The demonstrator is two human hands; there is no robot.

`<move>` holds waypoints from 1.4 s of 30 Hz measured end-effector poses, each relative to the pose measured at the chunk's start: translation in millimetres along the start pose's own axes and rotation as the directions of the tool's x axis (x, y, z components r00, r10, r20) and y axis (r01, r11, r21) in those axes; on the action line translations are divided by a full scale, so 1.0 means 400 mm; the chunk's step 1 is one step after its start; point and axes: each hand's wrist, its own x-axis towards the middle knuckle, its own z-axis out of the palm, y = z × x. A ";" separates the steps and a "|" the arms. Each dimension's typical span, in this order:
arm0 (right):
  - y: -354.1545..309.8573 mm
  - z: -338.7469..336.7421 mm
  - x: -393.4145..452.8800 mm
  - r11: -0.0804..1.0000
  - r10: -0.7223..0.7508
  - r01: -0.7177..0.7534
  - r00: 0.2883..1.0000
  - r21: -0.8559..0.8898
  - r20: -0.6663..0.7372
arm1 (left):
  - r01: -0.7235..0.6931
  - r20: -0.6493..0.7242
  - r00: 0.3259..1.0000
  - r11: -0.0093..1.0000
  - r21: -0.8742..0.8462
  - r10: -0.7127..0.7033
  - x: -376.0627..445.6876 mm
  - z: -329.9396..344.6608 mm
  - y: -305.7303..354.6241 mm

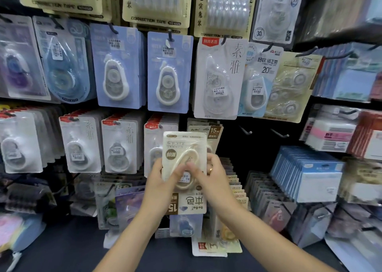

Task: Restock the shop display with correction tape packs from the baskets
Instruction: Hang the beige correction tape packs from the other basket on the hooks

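Shop pegboard fills the view, hung with rows of correction tape packs: blue cards [168,73] in the upper row, white cards [119,145] in the lower row, and other stationery off to the right. Most hooks are seen to be well stocked, so much of the display looks filled. Two bare hooks [247,131] are left just right of the beige 15M row [215,132], and these appear to be among the spots not yet restocked. No baskets are shown, so how much stock is left cannot be told.

One beige pack [184,172] is held upside down in front of the lower row, its print inverted and its hanging end pointing down. It is gripped at its left edge by the left hand [158,180], with the thumb laid over the blister. The right hand [208,171] is curled round the right edge, its fingertips pressed on the clear blister near the middle. The pack is thus kept between both hands, just in front of the matching beige row. By judgement, it would need to be turned upright before it is hung.
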 end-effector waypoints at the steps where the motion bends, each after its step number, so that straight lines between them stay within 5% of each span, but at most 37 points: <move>1: 0.001 -0.005 0.003 1.000 -0.001 0.002 1.000 0.017 -0.027 | -0.012 -0.001 1.000 1.000 0.024 0.012 -0.001 0.004 0.000; 4: -0.010 -0.036 0.026 0.998 -0.020 0.030 0.989 0.064 -0.144 | -0.095 -0.037 0.992 0.927 0.364 0.117 0.006 -0.016 -0.009; 7: -0.018 -0.060 0.049 0.999 0.005 0.001 0.979 0.033 -0.205 | -0.199 0.014 0.963 0.675 0.710 0.268 0.018 -0.047 -0.034; 13: -0.015 -0.067 0.053 1.000 0.011 -0.014 0.973 -0.011 -0.231 | -0.182 0.108 0.981 0.599 0.780 0.159 0.028 -0.062 -0.063; 17: 0.000 -0.069 0.033 0.990 0.055 -0.028 0.979 0.138 -0.196 | -0.174 0.060 0.981 0.702 0.690 0.184 0.019 -0.048 -0.047; 20: 0.010 -0.063 0.019 0.932 0.087 -0.020 0.981 0.363 -0.171 | 0.007 0.072 0.997 0.949 0.316 -0.031 0.014 -0.018 0.001; 23: 0.021 -0.068 0.005 0.908 0.113 -0.055 0.987 0.415 -0.118 | 0.134 0.166 0.973 0.980 0.148 -0.158 0.013 -0.004 0.009; 25: 0.018 -0.084 0.002 0.984 0.055 -0.020 0.979 0.180 -0.195 | 0.111 0.117 0.984 0.980 0.165 -0.131 0.011 -0.012 0.017; 27: 0.007 -0.113 0.005 0.939 -0.189 0.089 0.941 -0.333 -0.280 | 0.056 0.080 0.994 0.982 0.182 -0.072 0.017 -0.027 0.023; 29: -0.013 -0.136 0.009 0.586 -0.527 0.342 0.849 -0.735 -0.025 | 0.007 0.055 0.998 0.979 0.203 -0.018 0.026 -0.033 0.030; 31: -0.015 -0.142 0.016 0.356 -0.516 0.512 0.805 -0.782 0.292 | -0.034 0.057 0.998 0.979 0.202 0.023 0.031 -0.029 0.038; 34: 0.003 -0.116 -0.004 0.653 -0.245 0.436 0.895 -0.619 0.372 | -0.116 0.044 0.993 0.964 0.240 0.109 0.026 -0.021 0.035; 37: 0.017 -0.116 0.007 0.911 -0.206 0.214 0.977 -0.352 0.058 | -0.172 -0.017 0.978 0.845 0.506 0.209 0.029 -0.039 0.009; 39: 0.012 -0.125 0.027 0.965 -0.156 0.129 0.983 -0.230 -0.102 | -0.187 0.031 0.972 0.689 0.700 0.233 0.033 -0.059 -0.017; 42: 0.012 -0.121 0.048 0.990 -0.047 0.024 0.986 -0.140 -0.163 | -0.226 0.127 0.969 0.547 0.806 0.212 0.035 -0.068 -0.044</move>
